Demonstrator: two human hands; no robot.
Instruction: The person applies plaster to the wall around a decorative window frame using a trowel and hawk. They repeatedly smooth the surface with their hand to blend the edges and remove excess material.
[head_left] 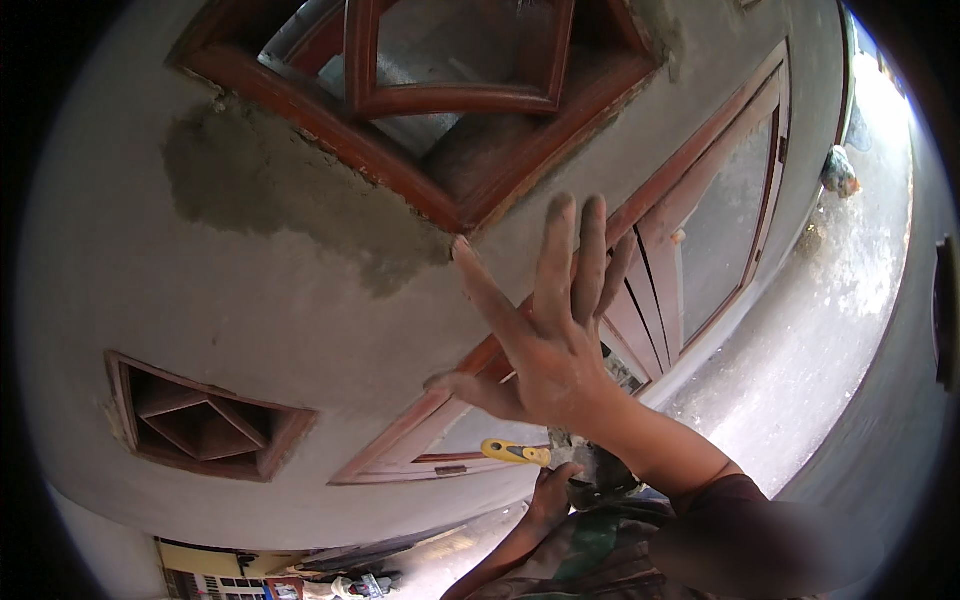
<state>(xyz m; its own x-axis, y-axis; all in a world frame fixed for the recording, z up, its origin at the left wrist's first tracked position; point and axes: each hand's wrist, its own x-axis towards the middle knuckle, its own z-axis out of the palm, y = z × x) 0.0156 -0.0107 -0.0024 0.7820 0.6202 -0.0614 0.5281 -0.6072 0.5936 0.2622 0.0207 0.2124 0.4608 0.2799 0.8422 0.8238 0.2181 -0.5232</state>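
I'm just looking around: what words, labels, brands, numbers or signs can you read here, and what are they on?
None can be read.
Yellow-handled tool: any marking is too small to tell.
Small items at the far lower left: too small and blurred to read.
Wall and wooden window frame: no lettering that I can make out.

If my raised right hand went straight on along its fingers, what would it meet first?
Probably the lower edge of the window frame: the right hand points up toward it. Depth is hard to judge from this one view.
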